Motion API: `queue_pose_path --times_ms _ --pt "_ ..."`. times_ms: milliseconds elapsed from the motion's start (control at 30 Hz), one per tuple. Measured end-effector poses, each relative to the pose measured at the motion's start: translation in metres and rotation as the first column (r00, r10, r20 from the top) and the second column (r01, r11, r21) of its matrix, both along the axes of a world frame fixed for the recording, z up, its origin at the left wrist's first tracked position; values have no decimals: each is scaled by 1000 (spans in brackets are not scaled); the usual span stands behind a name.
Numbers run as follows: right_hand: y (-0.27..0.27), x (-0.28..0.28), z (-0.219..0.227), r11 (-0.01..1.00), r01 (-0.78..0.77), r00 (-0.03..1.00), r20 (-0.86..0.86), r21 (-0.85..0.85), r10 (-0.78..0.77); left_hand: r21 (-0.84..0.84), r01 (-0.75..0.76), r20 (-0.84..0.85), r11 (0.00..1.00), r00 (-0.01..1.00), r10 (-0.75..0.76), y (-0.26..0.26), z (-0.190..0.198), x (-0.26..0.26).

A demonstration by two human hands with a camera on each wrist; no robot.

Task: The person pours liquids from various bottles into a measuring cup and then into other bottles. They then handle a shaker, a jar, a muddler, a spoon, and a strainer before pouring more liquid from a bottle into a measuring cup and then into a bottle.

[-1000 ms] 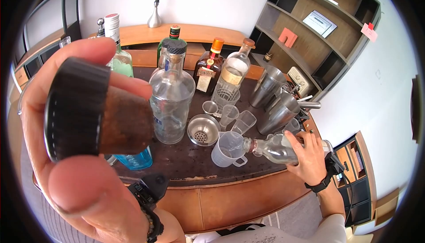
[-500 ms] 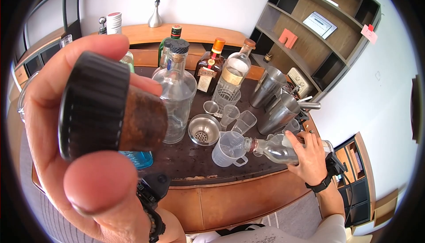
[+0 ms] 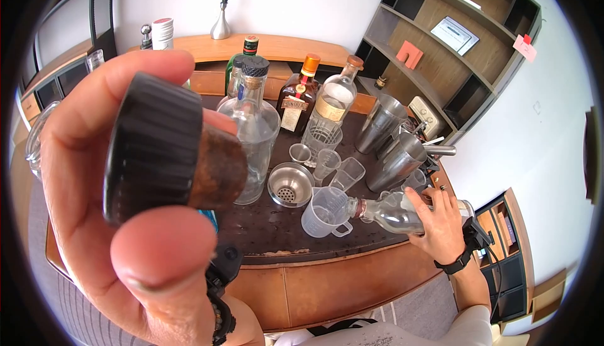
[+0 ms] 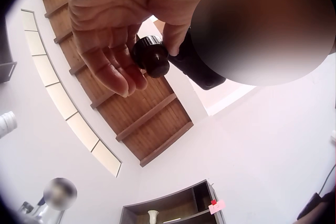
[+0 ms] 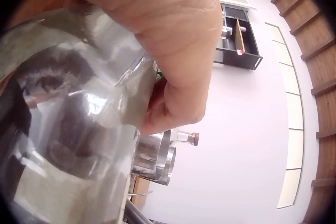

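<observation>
Close to the head camera, my left hand (image 3: 148, 248) pinches a bottle stopper (image 3: 154, 154) between thumb and fingers. The stopper has a black ribbed top and a brown cork plug, which points right. In the left wrist view the same stopper (image 4: 152, 56) shows against the ceiling. My right hand (image 3: 438, 226) grips a clear glass bottle (image 3: 396, 210) lying nearly level. Its mouth is at the rim of a clear plastic measuring jug (image 3: 319, 220) standing on the dark table. The bottle (image 5: 79, 119) fills much of the right wrist view.
Behind the jug are a steel strainer (image 3: 290, 185), small measuring cups (image 3: 327, 163) and two steel shaker tins (image 3: 399, 157). Several bottles stand further back, among them a brown bottle with an orange cap (image 3: 296, 103) and a large clear bottle (image 3: 251, 125). The table's leather-covered edge (image 3: 327, 283) runs in front.
My left hand has moved to the right with the stopper, covering more of the bottles behind it. The right hand, the tilted bottle and the jug have barely moved.
</observation>
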State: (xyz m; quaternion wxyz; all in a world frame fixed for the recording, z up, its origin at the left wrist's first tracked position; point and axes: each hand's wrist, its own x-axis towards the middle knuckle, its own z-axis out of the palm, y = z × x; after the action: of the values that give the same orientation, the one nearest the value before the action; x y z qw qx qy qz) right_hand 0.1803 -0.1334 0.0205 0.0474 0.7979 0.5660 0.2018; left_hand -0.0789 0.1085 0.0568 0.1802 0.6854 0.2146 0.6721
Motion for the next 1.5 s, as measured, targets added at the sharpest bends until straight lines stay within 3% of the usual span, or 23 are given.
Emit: queue_pose_path --times_ms 1500 --pt "5 -4 5 1000 -7 999 36 -22 8 40 -14 53 999 999 12 4 1 0"
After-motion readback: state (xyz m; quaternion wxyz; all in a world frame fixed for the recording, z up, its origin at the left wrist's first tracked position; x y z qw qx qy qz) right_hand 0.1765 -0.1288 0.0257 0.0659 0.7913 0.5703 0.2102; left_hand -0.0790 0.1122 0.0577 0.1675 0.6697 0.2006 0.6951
